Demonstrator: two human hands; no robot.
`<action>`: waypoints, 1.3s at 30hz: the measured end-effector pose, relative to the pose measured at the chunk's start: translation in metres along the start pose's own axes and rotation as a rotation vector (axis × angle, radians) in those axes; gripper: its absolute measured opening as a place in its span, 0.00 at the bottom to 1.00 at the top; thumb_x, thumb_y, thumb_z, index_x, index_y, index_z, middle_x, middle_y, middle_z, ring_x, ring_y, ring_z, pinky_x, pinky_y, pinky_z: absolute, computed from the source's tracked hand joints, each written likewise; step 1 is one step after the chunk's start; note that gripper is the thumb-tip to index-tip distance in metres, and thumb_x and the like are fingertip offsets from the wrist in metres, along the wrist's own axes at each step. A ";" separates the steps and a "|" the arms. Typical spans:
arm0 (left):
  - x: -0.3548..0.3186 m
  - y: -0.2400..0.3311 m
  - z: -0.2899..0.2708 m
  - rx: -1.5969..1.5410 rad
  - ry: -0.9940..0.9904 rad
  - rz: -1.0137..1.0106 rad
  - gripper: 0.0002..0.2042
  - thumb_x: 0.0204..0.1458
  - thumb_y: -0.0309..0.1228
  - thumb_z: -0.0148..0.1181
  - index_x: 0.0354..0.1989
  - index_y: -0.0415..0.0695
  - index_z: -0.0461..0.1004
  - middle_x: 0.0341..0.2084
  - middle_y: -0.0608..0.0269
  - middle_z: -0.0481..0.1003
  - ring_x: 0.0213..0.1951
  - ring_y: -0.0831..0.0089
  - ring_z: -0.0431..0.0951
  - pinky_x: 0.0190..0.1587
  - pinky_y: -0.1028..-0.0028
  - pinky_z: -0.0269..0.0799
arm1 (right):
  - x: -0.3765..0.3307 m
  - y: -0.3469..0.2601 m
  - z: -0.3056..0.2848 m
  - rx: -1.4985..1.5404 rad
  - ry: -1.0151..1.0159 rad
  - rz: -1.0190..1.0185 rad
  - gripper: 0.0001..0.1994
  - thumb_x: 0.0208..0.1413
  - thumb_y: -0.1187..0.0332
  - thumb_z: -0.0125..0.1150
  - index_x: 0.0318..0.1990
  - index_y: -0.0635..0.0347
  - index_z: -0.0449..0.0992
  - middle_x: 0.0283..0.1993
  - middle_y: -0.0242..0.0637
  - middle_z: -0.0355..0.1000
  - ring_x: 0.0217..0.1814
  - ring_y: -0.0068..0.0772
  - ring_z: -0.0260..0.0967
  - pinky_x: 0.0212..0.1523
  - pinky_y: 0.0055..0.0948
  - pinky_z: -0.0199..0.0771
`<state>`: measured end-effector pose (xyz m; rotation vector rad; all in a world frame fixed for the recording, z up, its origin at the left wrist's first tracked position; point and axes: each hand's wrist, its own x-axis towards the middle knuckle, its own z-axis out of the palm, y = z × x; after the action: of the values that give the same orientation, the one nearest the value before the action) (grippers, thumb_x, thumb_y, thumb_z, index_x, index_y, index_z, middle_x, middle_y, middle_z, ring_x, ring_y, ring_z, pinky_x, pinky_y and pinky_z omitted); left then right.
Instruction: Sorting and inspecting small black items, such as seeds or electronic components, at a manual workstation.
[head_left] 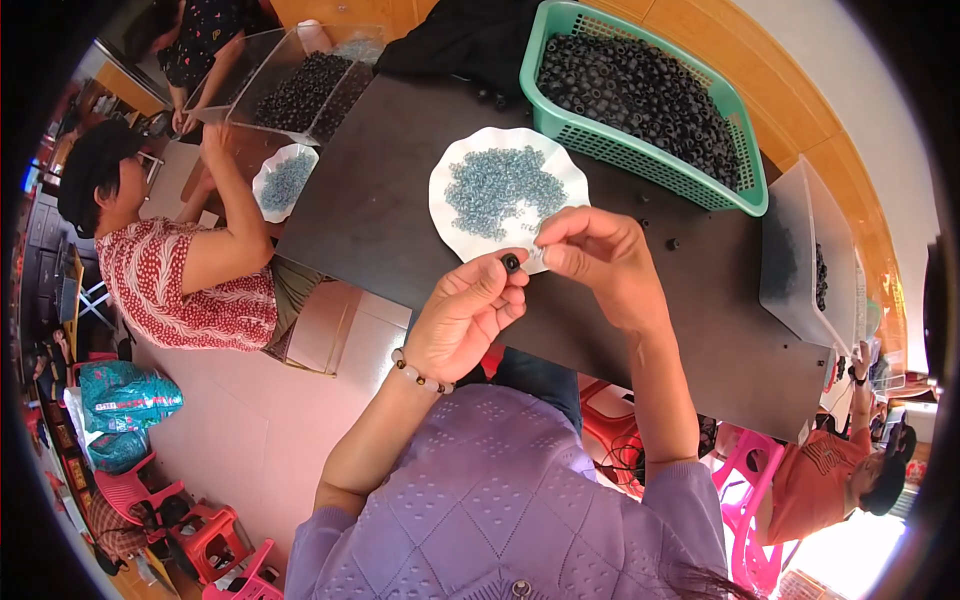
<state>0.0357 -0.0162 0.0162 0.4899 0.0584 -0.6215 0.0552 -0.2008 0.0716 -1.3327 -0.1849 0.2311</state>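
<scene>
My left hand (468,318) pinches a black bead (511,263); my right hand (590,250) grips a small clear ring (534,259) — I'd line them up squarely, pressing gently.

The small pale piece (535,260) pinched in the right hand (600,260) is mostly covered by its fingertips, so its shape cannot be told, and the black ring (511,263) in the left hand (465,315) shows only its top. At twelve o'clock the picture's upper edge cuts off the far rim of the green basket (560,130). At three o'clock the clear bin (800,250) blurs into the dark rim, its contents too dim to tell.
</scene>
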 end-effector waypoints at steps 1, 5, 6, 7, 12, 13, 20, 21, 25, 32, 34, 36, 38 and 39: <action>-0.001 -0.002 0.000 -0.002 0.001 -0.003 0.15 0.56 0.35 0.56 0.47 0.38 0.72 0.34 0.66 0.76 0.33 0.81 0.74 0.43 0.78 0.71 | -0.004 -0.001 0.003 0.032 -0.033 -0.008 0.06 0.50 0.77 0.64 0.37 0.65 0.78 0.35 0.32 0.73 0.37 0.21 0.68 0.42 0.22 0.68; -0.002 -0.009 0.002 -0.020 -0.032 -0.031 0.14 0.57 0.34 0.56 0.46 0.39 0.73 0.34 0.66 0.76 0.33 0.80 0.74 0.43 0.78 0.71 | -0.016 0.007 0.007 -0.018 -0.007 -0.092 0.05 0.50 0.77 0.63 0.36 0.63 0.79 0.33 0.30 0.74 0.36 0.19 0.69 0.38 0.20 0.69; -0.002 -0.010 0.002 -0.023 -0.034 -0.044 0.13 0.57 0.34 0.56 0.46 0.39 0.73 0.35 0.66 0.76 0.33 0.80 0.74 0.43 0.78 0.71 | -0.018 0.008 0.005 -0.017 -0.003 -0.091 0.05 0.50 0.77 0.63 0.36 0.63 0.79 0.33 0.30 0.74 0.36 0.19 0.69 0.38 0.20 0.69; -0.002 -0.012 0.001 -0.023 -0.033 -0.048 0.13 0.57 0.34 0.56 0.46 0.39 0.73 0.35 0.66 0.76 0.33 0.80 0.74 0.43 0.78 0.71 | -0.020 0.009 0.003 -0.138 0.015 -0.113 0.05 0.49 0.76 0.64 0.35 0.61 0.80 0.32 0.29 0.74 0.35 0.18 0.68 0.35 0.20 0.67; -0.004 -0.023 -0.009 0.021 -0.027 -0.050 0.12 0.57 0.31 0.56 0.45 0.39 0.74 0.36 0.64 0.76 0.34 0.79 0.75 0.42 0.78 0.72 | -0.031 0.005 0.003 -0.343 0.070 -0.084 0.06 0.47 0.77 0.66 0.34 0.62 0.80 0.34 0.33 0.72 0.36 0.21 0.68 0.38 0.21 0.67; -0.004 -0.024 -0.008 0.021 -0.030 -0.056 0.12 0.57 0.31 0.56 0.45 0.39 0.74 0.36 0.64 0.76 0.34 0.79 0.75 0.42 0.78 0.72 | -0.033 0.005 0.002 -0.411 0.069 -0.097 0.06 0.46 0.76 0.67 0.34 0.61 0.80 0.33 0.31 0.72 0.35 0.20 0.67 0.37 0.20 0.66; -0.010 -0.035 -0.001 0.278 0.055 -0.060 0.12 0.56 0.32 0.57 0.45 0.38 0.74 0.34 0.63 0.77 0.33 0.78 0.75 0.38 0.80 0.71 | -0.044 -0.003 -0.005 -0.365 0.022 0.110 0.07 0.44 0.73 0.68 0.32 0.60 0.79 0.32 0.28 0.73 0.34 0.16 0.65 0.33 0.18 0.62; -0.012 -0.036 -0.001 0.325 0.081 -0.037 0.12 0.56 0.33 0.58 0.44 0.38 0.75 0.33 0.63 0.77 0.33 0.78 0.75 0.37 0.80 0.70 | -0.045 -0.006 -0.006 -0.225 -0.018 0.227 0.08 0.44 0.71 0.69 0.33 0.61 0.78 0.32 0.27 0.73 0.34 0.16 0.65 0.33 0.17 0.61; -0.011 -0.044 -0.004 0.265 0.001 -0.136 0.12 0.56 0.34 0.57 0.43 0.38 0.74 0.30 0.65 0.75 0.31 0.78 0.73 0.38 0.79 0.71 | -0.054 0.009 -0.021 -0.207 -0.079 0.195 0.11 0.45 0.70 0.69 0.36 0.62 0.77 0.33 0.26 0.73 0.34 0.16 0.64 0.35 0.18 0.63; -0.005 -0.052 0.001 0.083 -0.024 -0.237 0.12 0.57 0.34 0.56 0.43 0.38 0.74 0.31 0.66 0.74 0.32 0.78 0.72 0.41 0.78 0.70 | -0.073 -0.001 -0.075 -0.374 0.245 0.087 0.08 0.54 0.70 0.61 0.40 0.63 0.77 0.34 0.24 0.73 0.38 0.14 0.67 0.41 0.18 0.67; -0.004 -0.054 0.000 0.111 0.019 -0.247 0.11 0.57 0.35 0.56 0.42 0.43 0.72 0.30 0.70 0.72 0.32 0.77 0.70 0.39 0.72 0.69 | -0.075 0.000 -0.107 -0.611 0.401 0.011 0.08 0.55 0.69 0.59 0.39 0.63 0.77 0.30 0.23 0.71 0.33 0.13 0.63 0.36 0.17 0.64; -0.003 -0.056 0.001 0.061 0.013 -0.257 0.11 0.56 0.34 0.56 0.43 0.40 0.73 0.31 0.68 0.72 0.32 0.78 0.71 0.40 0.75 0.69 | -0.077 0.003 -0.138 -0.712 0.473 0.050 0.08 0.55 0.69 0.58 0.39 0.64 0.77 0.28 0.23 0.70 0.31 0.13 0.62 0.33 0.18 0.63; -0.003 -0.057 0.002 0.011 0.010 -0.261 0.12 0.56 0.33 0.57 0.44 0.38 0.74 0.31 0.66 0.73 0.33 0.79 0.71 0.42 0.77 0.70 | -0.075 0.006 -0.156 -0.812 0.539 0.088 0.08 0.55 0.70 0.58 0.38 0.65 0.77 0.26 0.24 0.69 0.29 0.13 0.60 0.31 0.19 0.61; -0.003 -0.058 0.002 0.009 0.020 -0.263 0.13 0.56 0.33 0.57 0.44 0.38 0.74 0.31 0.66 0.73 0.33 0.79 0.71 0.42 0.77 0.70 | -0.073 0.008 -0.162 -0.911 0.578 0.065 0.08 0.54 0.70 0.58 0.38 0.65 0.77 0.25 0.25 0.69 0.28 0.14 0.60 0.30 0.19 0.61</action>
<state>-0.0003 -0.0563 -0.0058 0.5012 0.1411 -0.8745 0.0272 -0.3708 0.0271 -2.2483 0.2829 -0.2281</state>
